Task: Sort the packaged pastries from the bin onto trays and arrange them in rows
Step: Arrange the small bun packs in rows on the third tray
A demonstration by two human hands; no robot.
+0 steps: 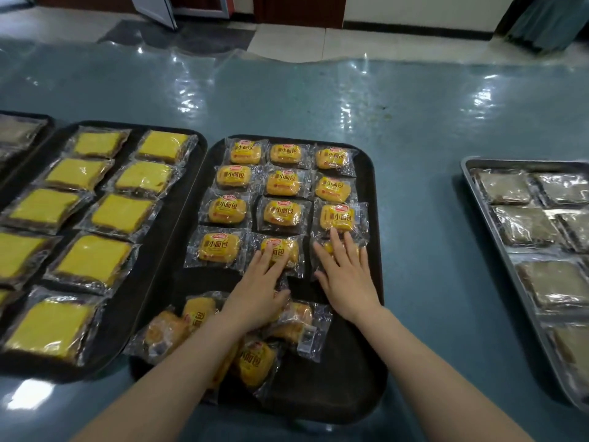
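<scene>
hands (299,275) flat on wrapped buns (280,250)

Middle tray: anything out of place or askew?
Yes. On the middle tray, the small bread packs at the near end lie heaped, overlapping and tilted, some under the left forearm. The packs farther back sit in neat rows of three.

wrapped yellow buns (282,183) lie in rows on black tray (371,173).

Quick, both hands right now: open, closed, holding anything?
Left hand: open, fingers flat on a bun packet in the fourth row.
Right hand: open, fingers flat on the neighbouring packet.
</scene>
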